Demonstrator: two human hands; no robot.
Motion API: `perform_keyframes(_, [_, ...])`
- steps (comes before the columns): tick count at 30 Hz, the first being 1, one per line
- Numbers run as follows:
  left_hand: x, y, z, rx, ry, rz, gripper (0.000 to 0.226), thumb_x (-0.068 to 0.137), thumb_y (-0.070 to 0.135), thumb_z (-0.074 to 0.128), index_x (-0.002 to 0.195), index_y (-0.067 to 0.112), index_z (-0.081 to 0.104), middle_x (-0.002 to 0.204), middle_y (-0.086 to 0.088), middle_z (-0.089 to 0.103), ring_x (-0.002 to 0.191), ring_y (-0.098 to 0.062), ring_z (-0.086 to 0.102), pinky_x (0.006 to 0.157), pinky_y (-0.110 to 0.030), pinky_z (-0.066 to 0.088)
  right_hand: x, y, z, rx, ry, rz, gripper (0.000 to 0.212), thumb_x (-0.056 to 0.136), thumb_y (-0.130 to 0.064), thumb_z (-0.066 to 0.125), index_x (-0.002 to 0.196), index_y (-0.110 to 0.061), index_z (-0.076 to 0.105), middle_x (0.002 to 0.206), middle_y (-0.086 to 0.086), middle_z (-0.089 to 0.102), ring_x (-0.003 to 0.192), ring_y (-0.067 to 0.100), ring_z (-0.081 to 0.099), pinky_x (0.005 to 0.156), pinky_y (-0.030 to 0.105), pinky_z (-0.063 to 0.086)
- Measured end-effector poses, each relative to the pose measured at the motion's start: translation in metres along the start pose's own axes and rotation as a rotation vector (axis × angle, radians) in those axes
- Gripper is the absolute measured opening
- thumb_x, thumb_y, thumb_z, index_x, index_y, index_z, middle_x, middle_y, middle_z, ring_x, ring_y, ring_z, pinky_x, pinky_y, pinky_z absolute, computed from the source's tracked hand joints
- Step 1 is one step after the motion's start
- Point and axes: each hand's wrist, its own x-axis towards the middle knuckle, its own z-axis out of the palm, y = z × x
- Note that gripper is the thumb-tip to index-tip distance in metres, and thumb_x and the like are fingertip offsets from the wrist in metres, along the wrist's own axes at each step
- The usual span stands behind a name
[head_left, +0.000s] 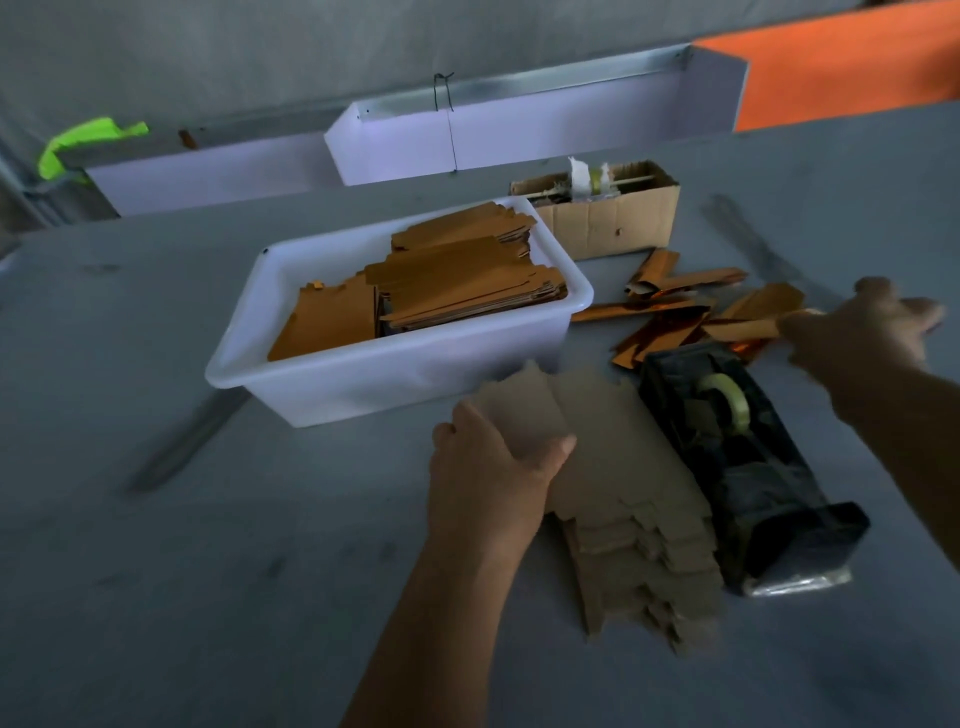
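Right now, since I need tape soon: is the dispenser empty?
No, a pale tape roll sits in the black dispenser.

Lower centre, cardboard blanks (623, 493): matt brown, dull fibrous face.
Centre, tub (395, 384): smooth white plastic, faint sheen.
Right of centre, foil strips (660, 332): glossy copper-orange.
Lower right, tape dispenser (753, 467): shiny black plastic.
Upper centre, box (608, 228): raw corrugated cardboard.
Lower left, counter (208, 571): grey, matt, scuffed.

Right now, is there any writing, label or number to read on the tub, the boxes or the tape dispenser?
None can be read.
The tub, box, tape dispenser, blanks and strips show no writing; the picture is dim and partly blurred.
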Motion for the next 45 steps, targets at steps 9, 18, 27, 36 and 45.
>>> perform_keyframes(9, [-0.003, -0.010, -0.004, -0.638, -0.120, -0.079, 0.011, 0.081, 0.012, 0.075, 0.092, 0.014, 0.072, 0.088, -0.003, 0.076, 0.078, -0.012, 0.072, 0.064, -0.020, 0.052, -0.090, -0.022, -0.052, 0.332, -0.341, -0.362, 0.022, 0.076, -0.030, 0.068, 0.098, -0.032, 0.068, 0.092, 0.000, 0.070, 0.088, 0.030, 0.067, 0.082, 0.049, 0.054])
perform_keyframes(18, [-0.045, 0.005, -0.041, -0.583, -0.236, 0.236, 0.046, 0.052, 0.042, 0.088, 0.094, 0.032, 0.071, 0.090, 0.012, 0.076, 0.083, -0.004, 0.071, 0.074, -0.027, 0.051, -0.166, -0.024, -0.059, 0.466, -0.846, -0.336, 0.055, 0.054, -0.054, 0.065, 0.105, -0.032, 0.068, 0.094, -0.016, 0.072, 0.088, 0.001, 0.067, 0.080, 0.026, 0.051])
perform_keyframes(27, [-0.041, 0.005, -0.047, -0.617, -0.329, 0.239, 0.044, 0.061, 0.043, 0.079, 0.101, 0.025, 0.072, 0.097, 0.004, 0.075, 0.097, -0.016, 0.069, 0.090, -0.040, 0.050, -0.174, -0.020, -0.038, 0.437, -0.854, -0.280, 0.060, 0.055, -0.054, 0.071, 0.113, -0.052, 0.055, 0.114, -0.022, 0.057, 0.105, -0.001, 0.055, 0.084, 0.024, 0.052])
perform_keyframes(36, [-0.045, 0.015, -0.038, -0.452, -0.290, 0.260, 0.052, 0.066, 0.060, 0.061, 0.106, 0.027, 0.066, 0.093, 0.009, 0.072, 0.089, -0.005, 0.067, 0.074, -0.026, 0.048, -0.184, -0.020, -0.044, 0.668, -0.862, -0.242, 0.033, 0.070, -0.053, 0.056, 0.100, -0.048, 0.067, 0.101, -0.019, 0.069, 0.094, 0.002, 0.065, 0.072, 0.023, 0.057])
perform_keyframes(45, [-0.050, 0.024, -0.042, -0.686, -0.102, 0.198, 0.062, 0.057, 0.074, 0.071, 0.093, 0.025, 0.059, 0.070, 0.015, 0.066, 0.063, -0.004, 0.065, 0.050, -0.017, 0.046, -0.178, -0.014, -0.028, 0.441, -0.797, -0.396, 0.058, 0.073, -0.036, 0.071, 0.127, -0.043, 0.050, 0.091, -0.008, 0.067, 0.087, 0.006, 0.064, 0.074, 0.022, 0.054])
